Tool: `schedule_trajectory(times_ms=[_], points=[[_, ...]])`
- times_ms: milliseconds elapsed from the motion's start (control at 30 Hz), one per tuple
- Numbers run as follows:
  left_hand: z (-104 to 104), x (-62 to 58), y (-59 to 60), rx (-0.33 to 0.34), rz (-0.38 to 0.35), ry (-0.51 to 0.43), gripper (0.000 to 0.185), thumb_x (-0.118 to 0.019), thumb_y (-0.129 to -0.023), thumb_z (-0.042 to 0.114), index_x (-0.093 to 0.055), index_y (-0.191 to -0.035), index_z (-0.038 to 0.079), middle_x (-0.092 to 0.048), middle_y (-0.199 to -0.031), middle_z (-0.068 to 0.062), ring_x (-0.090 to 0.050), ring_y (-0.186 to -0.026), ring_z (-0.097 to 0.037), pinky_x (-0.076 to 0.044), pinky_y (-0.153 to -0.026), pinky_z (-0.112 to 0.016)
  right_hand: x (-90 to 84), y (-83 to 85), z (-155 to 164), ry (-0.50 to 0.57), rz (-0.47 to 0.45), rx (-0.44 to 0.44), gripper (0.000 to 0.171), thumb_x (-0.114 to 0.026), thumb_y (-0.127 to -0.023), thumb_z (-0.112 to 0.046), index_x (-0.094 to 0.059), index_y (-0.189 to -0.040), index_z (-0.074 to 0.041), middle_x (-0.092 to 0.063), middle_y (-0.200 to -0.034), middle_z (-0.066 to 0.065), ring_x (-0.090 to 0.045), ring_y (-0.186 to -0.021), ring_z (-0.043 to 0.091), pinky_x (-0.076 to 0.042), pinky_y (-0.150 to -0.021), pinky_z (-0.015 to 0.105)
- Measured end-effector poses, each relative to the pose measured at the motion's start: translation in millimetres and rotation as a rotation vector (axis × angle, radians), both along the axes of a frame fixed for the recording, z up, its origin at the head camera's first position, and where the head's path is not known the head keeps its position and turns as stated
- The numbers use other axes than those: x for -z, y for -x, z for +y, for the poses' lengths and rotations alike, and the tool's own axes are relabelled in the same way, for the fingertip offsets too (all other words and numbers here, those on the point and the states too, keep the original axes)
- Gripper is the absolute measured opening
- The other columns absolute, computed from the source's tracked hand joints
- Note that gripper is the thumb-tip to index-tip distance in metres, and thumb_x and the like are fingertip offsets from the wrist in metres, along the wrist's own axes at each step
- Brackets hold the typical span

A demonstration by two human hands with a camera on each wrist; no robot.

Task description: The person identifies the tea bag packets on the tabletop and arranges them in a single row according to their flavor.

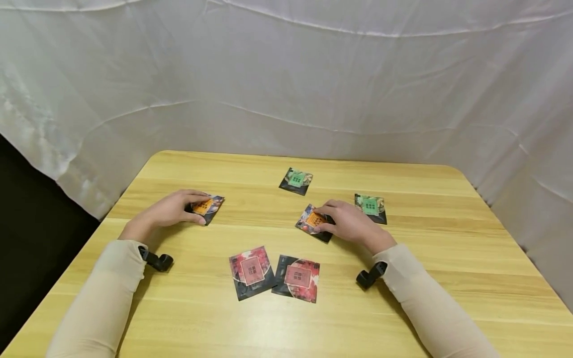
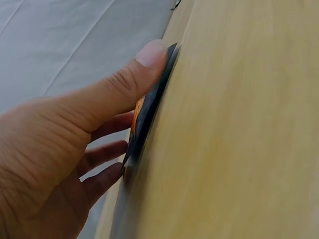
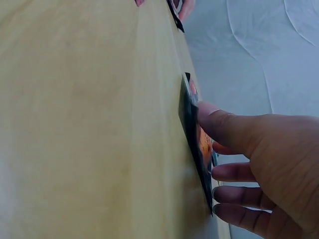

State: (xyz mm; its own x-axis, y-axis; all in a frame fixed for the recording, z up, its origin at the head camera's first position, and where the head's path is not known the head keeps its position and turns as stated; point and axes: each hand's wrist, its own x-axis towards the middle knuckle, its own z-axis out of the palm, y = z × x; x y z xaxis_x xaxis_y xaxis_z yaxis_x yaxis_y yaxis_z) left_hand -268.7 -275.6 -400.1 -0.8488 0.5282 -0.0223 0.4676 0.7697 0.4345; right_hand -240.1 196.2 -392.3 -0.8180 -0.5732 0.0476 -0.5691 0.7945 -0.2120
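Observation:
Six square picture cards lie on a wooden table. My left hand grips an orange-centred card at the left, thumb on its near edge and fingers over its far side. The left wrist view shows the thumb pressing the card's dark edge with the fingers behind it. My right hand holds a second orange-centred card near the middle in the same way. In the right wrist view the thumb and fingers clasp that card, which is seen edge-on.
Two green-centred cards lie beyond the right hand. Two red-centred cards sit side by side near the front. White cloth hangs behind and around the table. A dark gap opens at the left.

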Motion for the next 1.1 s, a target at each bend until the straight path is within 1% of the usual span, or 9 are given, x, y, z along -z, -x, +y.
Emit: schedule_trajectory(times_ms=[133,267,367,500,567,667,867,1100], points=[[-0.6,1.0,-0.2,0.005,0.011,-0.025,0.074,-0.075,-0.084,0.043,-0.051,-0.143,0.005,-0.043,-0.147,-0.02,-0.036,-0.135,-0.044,-0.031,-0.107,-0.061,-1.3,1.6,0.9,0.028,0.019,-0.018,0.051,-0.066,-0.092,-0.045,-0.063,-0.133,-0.014,-0.062,-0.123,0.007,-0.059,-0.111,0.026,-0.049,-0.094,0.046],[-0.1,1.4,0.8,0.007,0.002,-0.033,0.072,-0.075,-0.084,0.043,-0.052,-0.144,0.011,-0.043,-0.149,-0.017,-0.037,-0.135,-0.043,-0.034,-0.105,-0.06,-3.0,3.5,2.5,0.084,0.006,-0.097,0.046,-0.068,-0.092,-0.039,-0.064,-0.132,-0.015,-0.059,-0.131,0.006,-0.054,-0.121,0.028,-0.045,-0.1,0.049],[1.4,1.3,1.3,-0.018,-0.027,-0.033,0.072,-0.075,-0.084,0.046,-0.051,-0.145,0.015,-0.042,-0.15,-0.015,-0.038,-0.135,-0.042,-0.035,-0.105,-0.059,-3.0,5.5,4.6,0.119,-0.05,-0.169,0.044,-0.069,-0.093,-0.036,-0.064,-0.132,-0.018,-0.055,-0.139,0.004,-0.049,-0.129,0.026,-0.042,-0.104,0.049],[3.0,0.5,0.9,-0.044,-0.058,-0.02,0.073,-0.073,-0.085,0.049,-0.049,-0.146,0.017,-0.041,-0.151,-0.015,-0.037,-0.136,-0.042,-0.034,-0.106,-0.059,-1.8,8.3,7.4,0.132,-0.146,-0.245,0.041,-0.068,-0.094,-0.034,-0.064,-0.133,-0.023,-0.048,-0.147,0.001,-0.042,-0.136,0.022,-0.039,-0.107,0.047],[3.5,0.2,0.3,-0.051,-0.065,-0.015,0.074,-0.072,-0.085,0.05,-0.049,-0.147,0.017,-0.04,-0.151,-0.016,-0.036,-0.136,-0.042,-0.034,-0.106,-0.059,-1.4,9.6,9.3,0.127,-0.176,-0.274,0.04,-0.067,-0.094,-0.032,-0.064,-0.134,-0.024,-0.046,-0.148,0.001,-0.039,-0.138,0.022,-0.038,-0.107,0.048],[4.4,-0.3,-0.8,-0.044,-0.065,-0.021,0.075,-0.072,-0.085,0.05,-0.048,-0.147,0.016,-0.04,-0.151,-0.017,-0.036,-0.136,-0.043,-0.033,-0.106,-0.059,-1.6,11.2,11.7,0.127,-0.21,-0.309,0.039,-0.066,-0.095,-0.029,-0.063,-0.134,-0.025,-0.045,-0.15,0.001,-0.035,-0.141,0.023,-0.038,-0.107,0.049],[3.1,-0.2,-1.2,-0.02,-0.063,-0.032,0.076,-0.074,-0.084,0.048,-0.048,-0.147,0.012,-0.039,-0.151,-0.02,-0.035,-0.136,-0.044,-0.032,-0.107,-0.059,-0.8,13.8,13.8,0.154,-0.255,-0.331,0.041,-0.068,-0.094,-0.027,-0.062,-0.135,-0.025,-0.045,-0.149,0.0,-0.034,-0.141,0.023,-0.041,-0.105,0.049],[3.2,4.2,-0.3,-0.014,-0.077,-0.05,0.08,-0.076,-0.082,0.047,-0.047,-0.147,0.011,-0.039,-0.151,-0.02,-0.035,-0.136,-0.044,-0.034,-0.106,-0.058,2.1,14.2,13.2,0.135,-0.228,-0.308,0.044,-0.071,-0.091,-0.032,-0.063,-0.134,-0.023,-0.05,-0.145,-0.002,-0.038,-0.138,0.024,-0.037,-0.108,0.049]])
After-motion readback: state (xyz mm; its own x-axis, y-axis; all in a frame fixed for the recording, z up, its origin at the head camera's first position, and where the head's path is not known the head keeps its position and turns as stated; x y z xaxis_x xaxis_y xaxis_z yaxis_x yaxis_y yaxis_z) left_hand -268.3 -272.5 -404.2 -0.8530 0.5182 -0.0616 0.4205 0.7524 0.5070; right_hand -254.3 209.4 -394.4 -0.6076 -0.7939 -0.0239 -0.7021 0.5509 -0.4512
